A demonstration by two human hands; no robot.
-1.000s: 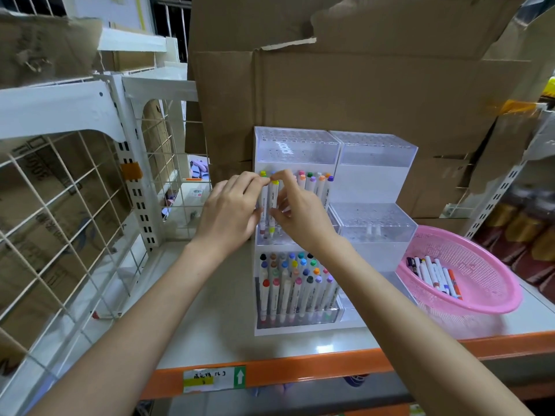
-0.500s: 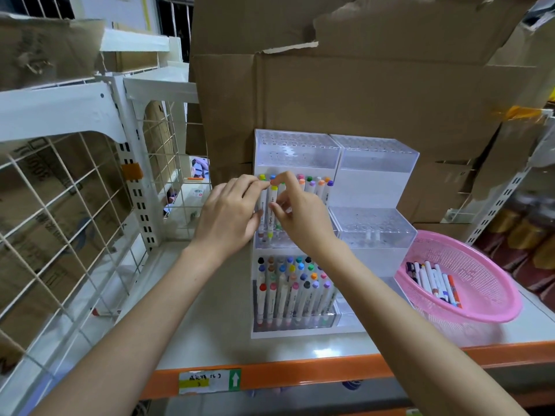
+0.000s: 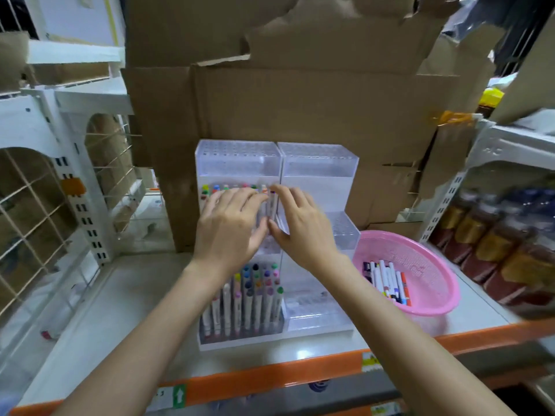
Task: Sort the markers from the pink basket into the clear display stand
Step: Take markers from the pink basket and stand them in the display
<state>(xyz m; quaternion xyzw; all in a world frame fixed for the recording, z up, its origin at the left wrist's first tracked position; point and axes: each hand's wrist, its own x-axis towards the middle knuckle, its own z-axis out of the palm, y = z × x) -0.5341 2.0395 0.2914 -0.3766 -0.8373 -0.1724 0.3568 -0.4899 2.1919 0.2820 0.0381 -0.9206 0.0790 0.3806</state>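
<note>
- Two bare forearms reach in over the orange-edged shelf point(image 3: 120, 295).
- One clear display stand point(image 3: 318, 172) has two stepped columns. Its front left tier is packed with upright markers point(image 3: 249, 295), too blurred to count.
- The left hand point(image 3: 231, 229) lies wide, fingers straight over the middle-tier markers point(image 3: 216, 187) and hiding most of them.
- The right hand point(image 3: 306, 232) curves its forefinger and thumb about one marker point(image 3: 271, 205); I cannot tell whether it grips.
- To the right, one pink basket point(image 3: 426, 265) holds loose markers point(image 3: 387, 277), partly overlapping.
- Cardboard point(image 3: 300, 100) stands behind.
</note>
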